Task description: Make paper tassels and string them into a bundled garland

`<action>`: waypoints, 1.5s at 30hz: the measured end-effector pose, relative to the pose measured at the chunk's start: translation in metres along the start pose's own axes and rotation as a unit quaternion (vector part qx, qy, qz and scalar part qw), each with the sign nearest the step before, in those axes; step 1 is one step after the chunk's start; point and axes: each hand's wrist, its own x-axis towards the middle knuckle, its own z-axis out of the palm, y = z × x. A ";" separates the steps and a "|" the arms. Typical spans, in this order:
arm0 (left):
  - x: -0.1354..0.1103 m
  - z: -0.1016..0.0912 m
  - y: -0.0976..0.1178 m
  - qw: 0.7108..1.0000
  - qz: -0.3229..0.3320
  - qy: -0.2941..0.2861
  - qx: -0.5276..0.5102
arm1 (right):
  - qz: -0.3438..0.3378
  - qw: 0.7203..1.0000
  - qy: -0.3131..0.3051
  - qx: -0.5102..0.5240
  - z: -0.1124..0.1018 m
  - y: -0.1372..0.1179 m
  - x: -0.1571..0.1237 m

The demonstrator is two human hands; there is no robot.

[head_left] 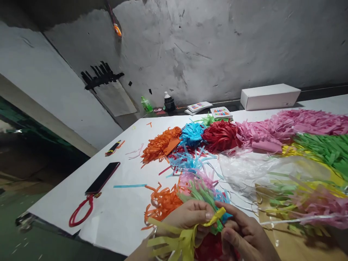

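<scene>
At the table's near edge, my left hand (pixel 187 217) is closed on a yellow paper tassel (pixel 176 241), whose cut strips hang over the wrist. The tassel's twisted end (pixel 217 216) sticks up between the two hands. My right hand (pixel 241 232) is closed close beside it, its fingers bent around something I cannot make out, by bits of blue and green paper. Below the hands lies red fringed paper (pixel 209 248). Just beyond them are an orange tassel (pixel 163 203), a light green one (pixel 201 194) and a pink one (pixel 194 179).
Fringed paper bundles in orange (pixel 160 145), blue (pixel 192 133), red (pixel 221 136), pink (pixel 272 130) and green (pixel 326 148) lie across the table. A clear plastic bag (pixel 244 170) is at right. A phone (pixel 102 177) and a cutter (pixel 113 148) lie left; a white box (pixel 269 98) stands behind.
</scene>
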 end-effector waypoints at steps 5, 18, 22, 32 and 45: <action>0.001 -0.003 0.002 1.000 -0.025 -0.014 0.012 | 0.025 0.998 0.006 0.062 0.000 0.000 0.000; -0.012 0.024 -0.001 0.875 0.272 0.132 0.378 | -0.041 0.995 0.085 -0.011 0.010 0.002 0.003; -0.007 0.021 -0.003 0.925 0.228 0.097 0.287 | -0.041 0.988 0.144 -0.036 0.016 -0.005 0.000; -0.004 0.019 -0.004 0.941 0.208 0.074 0.258 | -0.105 0.968 0.163 -0.158 0.019 -0.009 -0.006; 0.001 0.026 0.023 0.809 0.273 0.061 0.517 | -0.121 0.964 0.111 -0.207 -0.006 -0.031 0.012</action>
